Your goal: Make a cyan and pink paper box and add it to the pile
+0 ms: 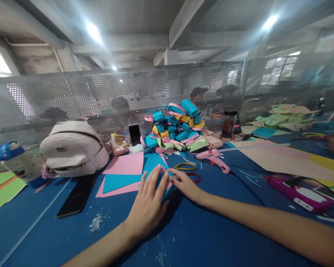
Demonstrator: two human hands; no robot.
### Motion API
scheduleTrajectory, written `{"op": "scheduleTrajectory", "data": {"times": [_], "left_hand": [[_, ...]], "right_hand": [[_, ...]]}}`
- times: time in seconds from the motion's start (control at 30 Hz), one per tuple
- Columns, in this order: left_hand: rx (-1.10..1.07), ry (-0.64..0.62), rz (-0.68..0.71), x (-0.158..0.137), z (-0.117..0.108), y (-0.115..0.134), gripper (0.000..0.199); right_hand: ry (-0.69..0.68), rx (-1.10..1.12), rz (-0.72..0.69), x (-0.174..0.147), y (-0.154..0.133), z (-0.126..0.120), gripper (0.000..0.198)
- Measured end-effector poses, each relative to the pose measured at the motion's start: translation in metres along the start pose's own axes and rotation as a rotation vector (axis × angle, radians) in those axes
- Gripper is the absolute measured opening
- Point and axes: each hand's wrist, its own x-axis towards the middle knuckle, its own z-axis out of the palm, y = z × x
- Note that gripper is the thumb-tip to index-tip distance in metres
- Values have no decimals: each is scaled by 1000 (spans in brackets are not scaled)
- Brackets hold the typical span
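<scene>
Between my two hands, low over the blue table, is a small folded blue paper piece with a bit of pink on top. My left hand reaches over its left side, fingers long and pressed against it, thumb on the near side. From the right, my right hand pinches its far edge with curled fingers. The hands cover most of the piece, so its full shape cannot be made out. Just behind lie sheets of pink paper and blue paper. Scissors with yellow handles and a red handle rest beside my right hand.
A heap of folded paper pieces stands at the back. Right of it lie a pink glue gun with a cord, large paper sheets and a purple device. Leftward are a black phone, white backpack and bottle.
</scene>
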Motion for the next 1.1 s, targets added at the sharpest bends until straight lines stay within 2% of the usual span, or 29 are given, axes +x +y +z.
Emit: {"op": "scheduleTrajectory", "data": {"times": [0.1, 0.2, 0.33, 0.43, 0.5, 0.57, 0.83, 1.1], "left_hand": [[13, 56, 179, -7, -2, 9, 68], [-5, 19, 262, -11, -2, 12, 70], [-38, -39, 163, -8, -1, 11, 75], [-77, -55, 107, -6, 0, 9, 77], [-99, -72, 107, -6, 0, 8, 79], [-114, -90, 106, -7, 0, 8, 81], [-176, -137, 94, -8, 3, 3, 82], [-230, -136, 92, -9, 5, 3, 81]], "right_hand": [[103, -48, -31, 28, -7, -21, 34], [263, -130, -76, 75, -26, -57, 34], [476, -301, -151, 151, -60, -112, 33], [591, -473, -179, 198, -78, -135, 36], [660, -908, -137, 221, -83, -138, 40], [654, -1038, -132, 238, -83, -133, 39], [649, -1160, -112, 280, -72, -107, 39], [713, -1215, -117, 284, -46, -107, 39]]}}
